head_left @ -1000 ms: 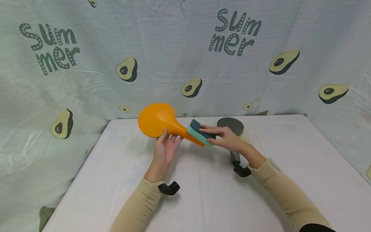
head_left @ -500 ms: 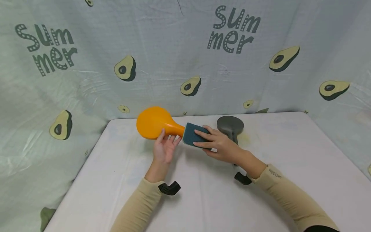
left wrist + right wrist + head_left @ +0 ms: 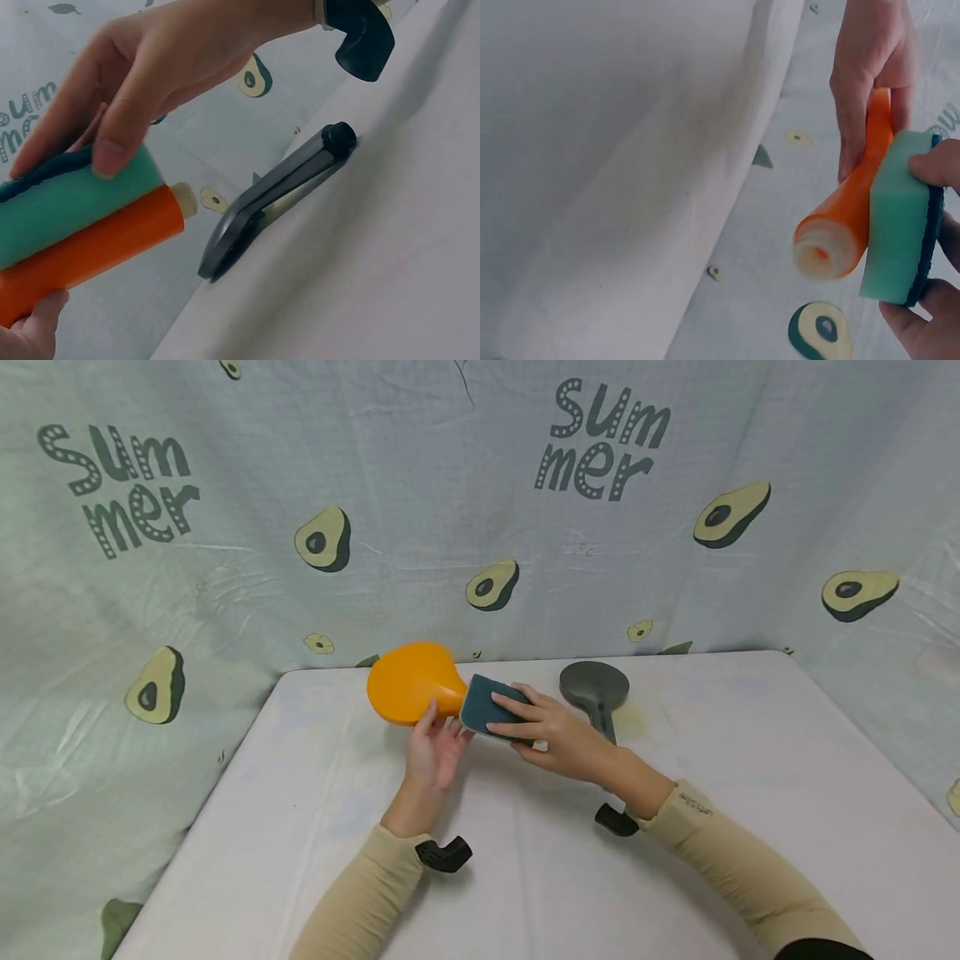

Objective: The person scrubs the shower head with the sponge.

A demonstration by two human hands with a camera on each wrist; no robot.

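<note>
An orange handheld shower head (image 3: 411,681) is held up over the table, its round head at the left. My left hand (image 3: 435,756) holds it near the neck, palm up. A sponge (image 3: 480,708), dark blue scouring pad on top and turquoise foam beneath, is gripped in my right hand (image 3: 562,737). In the left wrist view its foam (image 3: 82,206) lies along the orange handle (image 3: 112,251). The right wrist view shows the whitish end (image 3: 821,251) of the handle beside the sponge, with right-hand fingertips (image 3: 937,163) pinching the sponge's edges.
A grey handheld shower head (image 3: 595,683) lies at the back of the white table (image 3: 480,877), its handle partly behind the right hand. Behind the table hangs a curtain (image 3: 405,460) printed with avocados. Black wrist mounts (image 3: 444,855) stick out from both sleeves.
The sponge has slid up the orange handle toward the head and turned so its dark pad faces up. The shower head has shifted slightly right and lower, with the left hand.
</note>
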